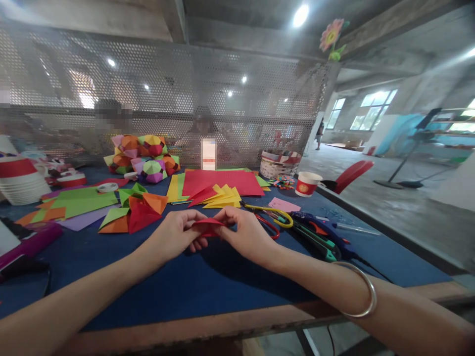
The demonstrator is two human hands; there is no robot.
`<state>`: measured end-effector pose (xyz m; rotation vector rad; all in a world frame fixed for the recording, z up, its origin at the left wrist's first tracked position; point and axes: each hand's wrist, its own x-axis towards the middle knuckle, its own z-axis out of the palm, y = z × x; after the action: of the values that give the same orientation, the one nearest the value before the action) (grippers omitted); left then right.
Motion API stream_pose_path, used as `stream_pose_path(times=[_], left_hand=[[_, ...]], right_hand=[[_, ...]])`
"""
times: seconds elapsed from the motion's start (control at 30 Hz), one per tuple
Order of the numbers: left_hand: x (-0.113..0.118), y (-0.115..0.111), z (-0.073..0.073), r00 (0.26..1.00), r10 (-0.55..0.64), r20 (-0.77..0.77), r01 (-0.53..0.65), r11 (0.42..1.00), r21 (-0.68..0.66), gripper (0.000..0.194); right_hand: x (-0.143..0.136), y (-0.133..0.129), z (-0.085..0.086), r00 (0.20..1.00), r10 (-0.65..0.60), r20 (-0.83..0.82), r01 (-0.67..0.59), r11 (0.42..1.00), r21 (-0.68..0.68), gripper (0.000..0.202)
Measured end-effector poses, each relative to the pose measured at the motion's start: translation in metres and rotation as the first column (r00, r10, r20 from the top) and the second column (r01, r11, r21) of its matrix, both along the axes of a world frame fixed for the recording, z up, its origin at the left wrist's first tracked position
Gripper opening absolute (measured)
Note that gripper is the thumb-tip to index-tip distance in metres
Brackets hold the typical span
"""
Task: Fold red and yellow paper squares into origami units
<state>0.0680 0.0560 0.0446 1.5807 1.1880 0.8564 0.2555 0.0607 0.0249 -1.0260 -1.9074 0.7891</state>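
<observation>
A small piece of folded red paper (209,227) is held up between my two hands above the blue table. My left hand (181,231) pinches its left end, with some fingers showing beneath it. At the right end, the thumb and fingers of my right hand (241,230) are closed on the same paper. Just beyond lie yellow folded strips (224,197) on a stack of red sheets (226,182). Folded green, orange and red pieces (143,210) rest to the left of my hands.
Scissors with yellow handles (284,216), a cutter (315,241) and a blue glue gun (322,227) lie on the right. Paper balls (153,170), a woven basket (279,164) and a paper cup (308,184) stand farther back. Stacked cups (22,183) stand left, near the purple tool (33,242).
</observation>
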Motion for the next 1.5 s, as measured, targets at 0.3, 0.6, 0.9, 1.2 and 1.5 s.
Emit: stream_pose_path(times=[0.3,0.6,0.9,1.2,1.5], left_hand=[[0.001,-0.004,0.006,0.983,0.031,-0.18,-0.027,0.999,0.021,0.055],[-0.001,-0.002,0.006,0.99,-0.02,-0.137,0.022,1.0,0.014,0.046],[-0.006,0.0,0.003,0.975,-0.005,-0.224,0.029,0.994,0.107,0.038],[-0.007,-0.003,0.008,0.969,0.076,-0.235,-0.044,0.99,0.136,0.044],[-0.005,-0.001,0.013,0.979,0.093,-0.181,-0.087,0.995,0.039,0.046]], right_hand=[[0.001,0.006,-0.002,0.997,0.041,-0.06,-0.04,0.999,0.007,0.006],[0.003,0.009,-0.005,0.997,0.013,-0.072,-0.011,0.999,0.039,0.007],[0.004,0.009,-0.001,0.997,0.08,-0.006,-0.08,0.997,-0.009,0.018],[0.006,0.014,0.0,0.995,0.089,0.043,-0.084,0.992,-0.095,0.023],[0.008,0.02,-0.003,0.995,0.104,0.009,-0.104,0.993,-0.064,0.012]])
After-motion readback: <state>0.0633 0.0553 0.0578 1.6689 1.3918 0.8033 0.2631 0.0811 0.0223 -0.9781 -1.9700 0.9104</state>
